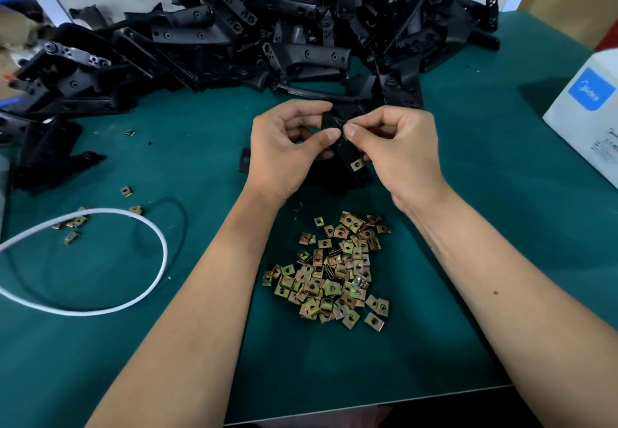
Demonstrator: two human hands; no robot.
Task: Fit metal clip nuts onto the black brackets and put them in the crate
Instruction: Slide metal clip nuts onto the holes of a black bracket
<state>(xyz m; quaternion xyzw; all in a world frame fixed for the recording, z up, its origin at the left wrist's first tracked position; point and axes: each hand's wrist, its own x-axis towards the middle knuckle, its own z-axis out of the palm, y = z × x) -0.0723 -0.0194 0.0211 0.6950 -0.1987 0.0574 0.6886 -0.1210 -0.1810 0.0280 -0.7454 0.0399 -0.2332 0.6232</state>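
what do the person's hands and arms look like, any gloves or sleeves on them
Both hands are bare: no gloves on the left hand or the right hand. No rings, watch or wristbands show. The forearms are uncovered all the way to the bottom edge of the picture, so no sleeves are in view. Fingernails are short and unpainted.

- Your desk (pixel 468 260) has a dark green top that fills most of the frame.
- At the lower left you'll see a white cord (pixel 160 237) lying in a loop on the desk, with a thin black wire (pixel 182 213) curving just beside it.
- At the right edge stands a white cardboard box (pixel 588 126) with a blue label.
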